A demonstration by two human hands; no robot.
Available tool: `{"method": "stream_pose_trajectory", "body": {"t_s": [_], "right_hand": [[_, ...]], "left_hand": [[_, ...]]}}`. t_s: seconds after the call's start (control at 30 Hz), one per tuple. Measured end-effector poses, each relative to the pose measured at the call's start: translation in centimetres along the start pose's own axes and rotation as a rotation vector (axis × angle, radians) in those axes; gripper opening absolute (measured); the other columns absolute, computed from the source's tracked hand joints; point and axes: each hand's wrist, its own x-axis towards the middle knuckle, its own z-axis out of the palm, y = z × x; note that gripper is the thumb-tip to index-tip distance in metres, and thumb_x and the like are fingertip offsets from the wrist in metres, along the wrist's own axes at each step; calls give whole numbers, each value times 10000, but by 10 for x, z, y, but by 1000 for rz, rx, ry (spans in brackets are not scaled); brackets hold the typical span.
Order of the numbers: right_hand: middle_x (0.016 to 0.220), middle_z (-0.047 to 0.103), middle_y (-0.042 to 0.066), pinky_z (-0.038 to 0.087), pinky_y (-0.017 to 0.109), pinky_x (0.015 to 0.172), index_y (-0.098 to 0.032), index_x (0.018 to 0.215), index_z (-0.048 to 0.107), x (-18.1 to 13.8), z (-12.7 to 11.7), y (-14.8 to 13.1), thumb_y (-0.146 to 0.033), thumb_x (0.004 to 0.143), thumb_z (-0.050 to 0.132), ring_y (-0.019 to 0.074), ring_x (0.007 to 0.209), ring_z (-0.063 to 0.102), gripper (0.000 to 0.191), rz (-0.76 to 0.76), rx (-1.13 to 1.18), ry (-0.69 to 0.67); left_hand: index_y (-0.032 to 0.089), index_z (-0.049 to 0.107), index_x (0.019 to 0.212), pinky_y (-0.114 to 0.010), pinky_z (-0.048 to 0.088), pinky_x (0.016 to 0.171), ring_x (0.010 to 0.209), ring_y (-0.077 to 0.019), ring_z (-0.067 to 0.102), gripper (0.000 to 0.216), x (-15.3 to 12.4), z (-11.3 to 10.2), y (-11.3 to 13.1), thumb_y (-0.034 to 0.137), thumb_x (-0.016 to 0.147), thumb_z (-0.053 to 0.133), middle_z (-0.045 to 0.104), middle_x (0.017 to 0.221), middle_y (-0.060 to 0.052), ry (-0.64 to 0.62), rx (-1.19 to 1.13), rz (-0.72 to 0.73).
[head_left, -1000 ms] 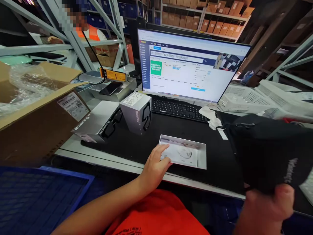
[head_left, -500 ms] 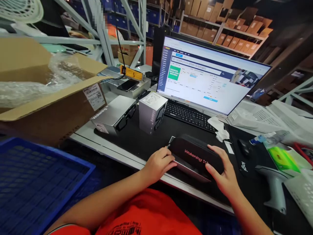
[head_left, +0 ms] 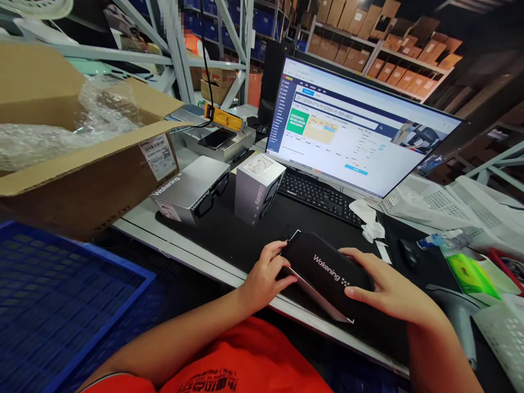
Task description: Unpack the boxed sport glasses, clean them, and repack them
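My right hand (head_left: 379, 281) wraps round the right end of a black glasses case (head_left: 313, 262) lettered "Wakening", thumb on its front and fingers over the top. The case lies tilted in or against a silver-edged box part (head_left: 321, 299); how deep it sits I cannot tell. My left hand (head_left: 266, 275) pinches the left end of that box part. Beyond my hands, a silver box (head_left: 190, 183) with a glasses picture lies flat on the black mat (head_left: 221, 240). Beside it a similar box (head_left: 257, 188) stands upright.
At left are an open carton (head_left: 135, 180) with bubble wrap and a blue crate (head_left: 118, 267). A monitor (head_left: 356, 131) and keyboard (head_left: 319, 196) stand behind the boxes. To the right lie a mouse (head_left: 407, 254), a scanner (head_left: 460, 322) and white baskets (head_left: 421, 196).
My right hand has slid from the case's end further over its top, and the case has tilted. Its lettering looks white instead of red. A yellow panel now shows on the monitor.
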Motion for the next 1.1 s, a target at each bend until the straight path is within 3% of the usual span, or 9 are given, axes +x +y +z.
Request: {"method": "stream_pose_trajectory", "body": {"t_s": [0.17,0.23,0.33,0.5,0.7,0.83,0.97,1.03,1.1], "right_hand": [[1325,649,95,367,597,1117,-318,1388,609,3,-7,-9,-547,935,606,340,1267,535,508,12,-164,-93],[1415,577,86,347,588,1137,-335,1288,687,2,-9,-9,-537,960,573,340,1343,457,401,-5,-151,-121],[1544,426,64,314,524,1187,-309,1181,743,4,-6,-10,-530,996,508,319,1448,331,372,-33,-73,-96],[1322,617,93,453,405,1055,-244,1020,773,13,5,-20,-501,1036,415,247,1202,583,442,2,-14,-21],[1144,725,89,500,385,902,-216,1254,621,13,16,-35,-432,1027,432,258,1057,671,365,69,-108,81],[1096,729,106,490,388,786,-187,1367,484,12,28,-52,-370,1003,473,290,955,691,408,82,-254,82],[990,735,117,445,360,693,-149,1239,539,17,37,-62,-330,1011,445,290,858,692,307,82,-378,99],[954,734,109,428,344,668,-156,1194,549,19,41,-63,-321,1020,426,275,828,689,270,83,-398,116],[949,731,104,429,338,665,-166,1164,556,17,48,-61,-317,1032,405,261,816,686,251,88,-402,157]], "left_hand": [[190,553,960,-546,478,1138,1380,-356,501,307,14,-2,-1,175,786,805,469,1369,-161,-67,-110,-13],[190,534,899,-580,406,1185,1433,-378,439,312,19,-3,-4,166,762,814,474,1374,-158,-89,-169,14],[190,533,857,-511,458,1159,1404,-347,485,299,25,-5,-9,161,755,813,475,1386,-153,-123,-270,34],[186,572,861,-443,492,1127,1338,-300,550,242,29,-11,-13,169,764,792,441,1406,-136,-142,-347,87],[192,487,1024,-629,383,1163,1432,-402,417,324,32,-27,-15,229,757,666,327,1509,-200,-263,-353,159],[216,375,1223,-641,376,1157,1479,-377,338,452,33,-30,-16,357,881,635,317,1532,-231,-261,-322,75],[224,340,1384,-519,509,1059,1267,-301,568,584,40,-22,-4,572,955,529,418,1431,-199,-169,-351,-80],[221,405,1367,-486,505,1060,1204,-267,600,496,46,-17,6,542,995,467,473,1376,-169,-134,-309,-133],[209,474,1329,-499,444,1122,1293,-283,536,423,50,-13,14,484,1008,466,476,1396,-166,-122,-209,-138]]}}
